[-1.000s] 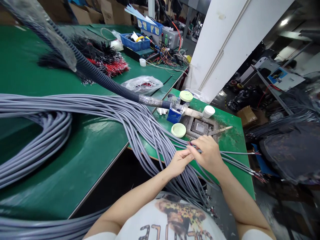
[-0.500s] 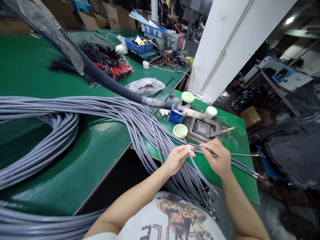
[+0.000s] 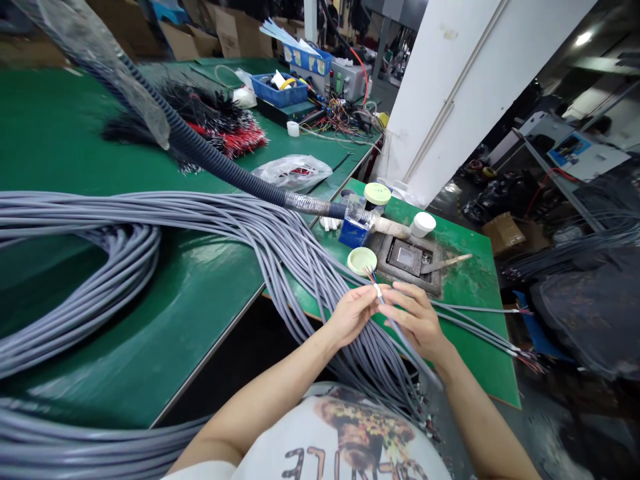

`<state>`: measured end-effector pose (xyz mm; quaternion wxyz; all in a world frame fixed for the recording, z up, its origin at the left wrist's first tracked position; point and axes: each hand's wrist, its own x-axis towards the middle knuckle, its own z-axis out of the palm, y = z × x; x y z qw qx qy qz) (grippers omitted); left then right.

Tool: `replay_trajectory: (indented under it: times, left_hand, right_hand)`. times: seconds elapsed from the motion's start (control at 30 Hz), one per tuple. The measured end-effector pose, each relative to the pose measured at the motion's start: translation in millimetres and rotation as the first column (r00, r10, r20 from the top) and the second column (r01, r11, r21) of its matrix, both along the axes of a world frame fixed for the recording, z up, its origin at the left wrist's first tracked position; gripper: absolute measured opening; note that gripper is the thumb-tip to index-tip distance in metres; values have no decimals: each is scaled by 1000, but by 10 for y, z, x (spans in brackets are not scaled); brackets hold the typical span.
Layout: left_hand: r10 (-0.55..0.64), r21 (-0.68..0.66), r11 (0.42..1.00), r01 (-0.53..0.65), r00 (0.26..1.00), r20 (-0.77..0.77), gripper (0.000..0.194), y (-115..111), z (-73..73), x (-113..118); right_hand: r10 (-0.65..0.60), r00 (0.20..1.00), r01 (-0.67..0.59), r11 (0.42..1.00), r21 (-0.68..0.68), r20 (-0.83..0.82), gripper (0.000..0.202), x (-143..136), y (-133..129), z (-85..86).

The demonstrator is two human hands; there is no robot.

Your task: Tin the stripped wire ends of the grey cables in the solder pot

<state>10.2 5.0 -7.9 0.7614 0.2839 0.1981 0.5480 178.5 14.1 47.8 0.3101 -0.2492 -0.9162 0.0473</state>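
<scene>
While left grip clamps the cable just below its coloured wires; right grip alongside, fingers loosely apart

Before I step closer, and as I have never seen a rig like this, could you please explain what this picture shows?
There is no robot here: a camera worn on a person's head looks forward and down at their two bare hands. The left hand pinches a grey cable near its white band, with thin coloured wires fanning out of the end. The right hand has its fingers at the same cable; whether they grip it is unclear.

A thick bundle of grey cables runs across the green tables. Beyond the hands are a pale green dish, a blue box and a small metal-topped block. A ribbed hose slants in from the upper left.
</scene>
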Motion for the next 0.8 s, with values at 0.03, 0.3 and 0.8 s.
replay_trajectory:
  times: [0.03,0.3,0.8]
  left_hand:
    - [39,47,998,-35,996,-84,41,2,-1,-31]
    - [580,663,748,-23,508,-637,27,-15,-229,-216]
    - [730,789,568,232,299,-614,27,5,-370,-210]
  right_hand:
    - [-8,999,7,1000,-12,-52,38,-10,32,17]
    - [-373,909,336,920,-204,-186,22,-159,551,161]
    - [-353,933,359,922,-145,68,25,-585,1096,-106]
